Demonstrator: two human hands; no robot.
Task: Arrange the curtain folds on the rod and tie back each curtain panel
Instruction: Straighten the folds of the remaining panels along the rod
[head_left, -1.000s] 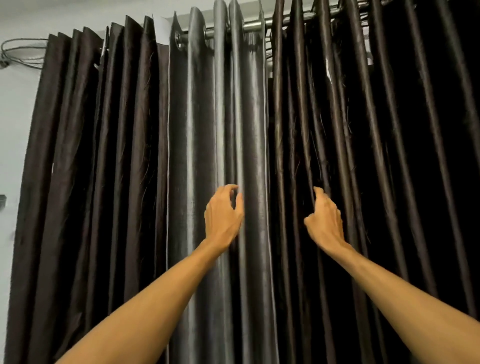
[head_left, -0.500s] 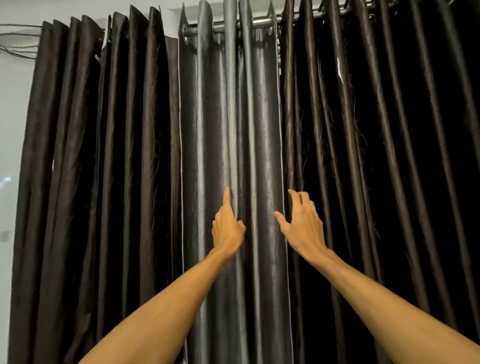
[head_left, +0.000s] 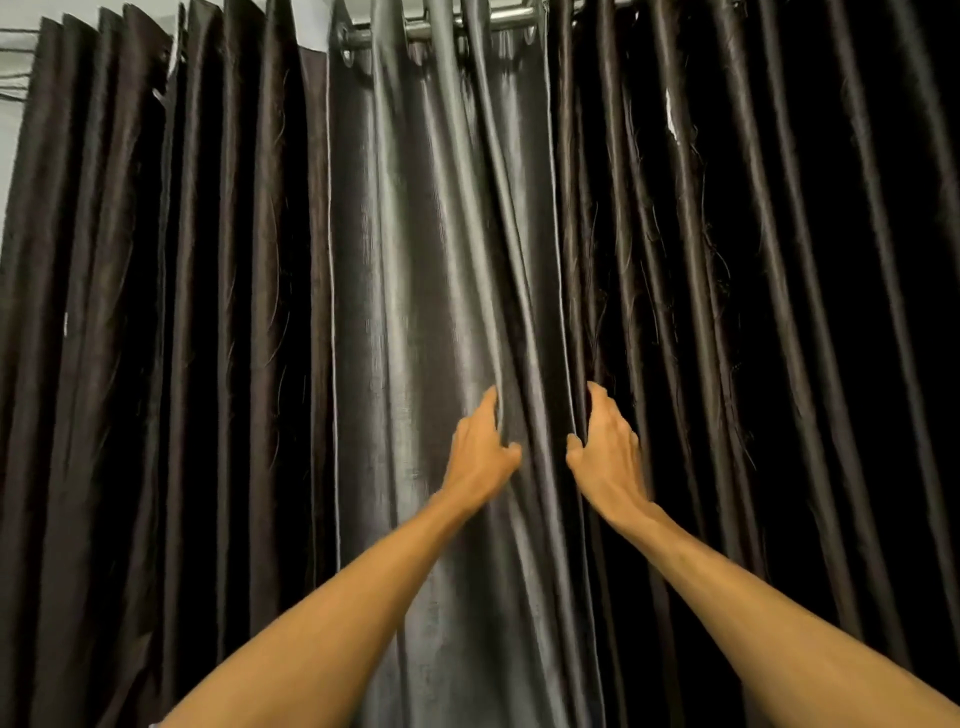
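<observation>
A shiny grey curtain panel (head_left: 415, 312) hangs by eyelets from a metal rod (head_left: 498, 20) at the top middle. Dark brown pleated panels hang on either side, the left panel (head_left: 156, 312) and the right panel (head_left: 779, 312). My left hand (head_left: 480, 452) has its fingers tucked into a fold near the grey panel's right side, thumb in front of the cloth. My right hand (head_left: 605, 452) holds the grey panel's right edge, fingers behind it and thumb in front. One narrow fold lies between the two hands. No tie-back shows.
A pale wall (head_left: 13, 135) shows at the far left, with thin wires (head_left: 15, 83) running along it near the top. The curtains fill the rest of the view. The bottom hems are out of frame.
Both hands have come closer together on the grey panel's right side. Their fingers, spread half a second ago, now curl round the cloth. The view has drawn closer to the curtain.
</observation>
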